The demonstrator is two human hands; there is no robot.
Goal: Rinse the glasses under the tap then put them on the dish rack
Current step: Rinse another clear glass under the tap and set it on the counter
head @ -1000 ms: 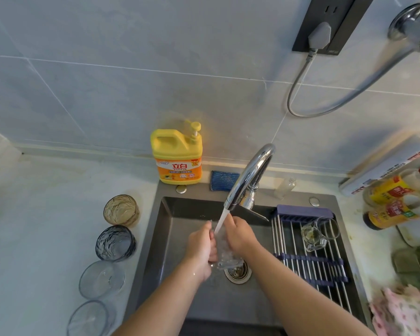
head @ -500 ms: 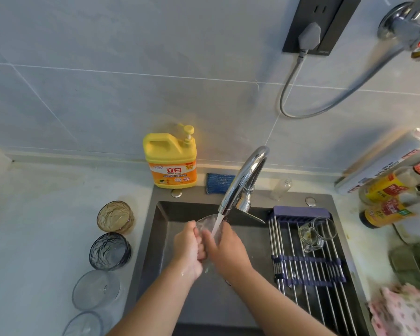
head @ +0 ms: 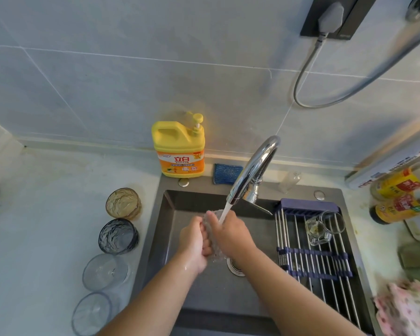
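Right now we hold the clear glass point(head: 212, 235) between left hand point(head: 194, 241) and right hand point(head: 230, 232), both grips closed around it under the tap point(head: 252, 170) stream over the sink point(head: 170, 214), and should turn it slowly so water reaches the inside.

Even, soft daylight-like light, cool tint on wall tiles point(head: 107, 69). Warm glow at right edge, on wall above bottles point(head: 398, 197). Soft shadow of soap jug point(head: 178, 151) on wall behind it; broad dim shadows at wall's right part. Bright glare along tap point(head: 255, 166) spout. Sink point(head: 180, 214) interior darker than countertop point(head: 46, 226). Wide-angle bend: countertop's back edge and tile lines curve toward corners. Mild blur on glass point(head: 210, 229) under water stream and on cloth point(head: 405, 309) at lower right corner.
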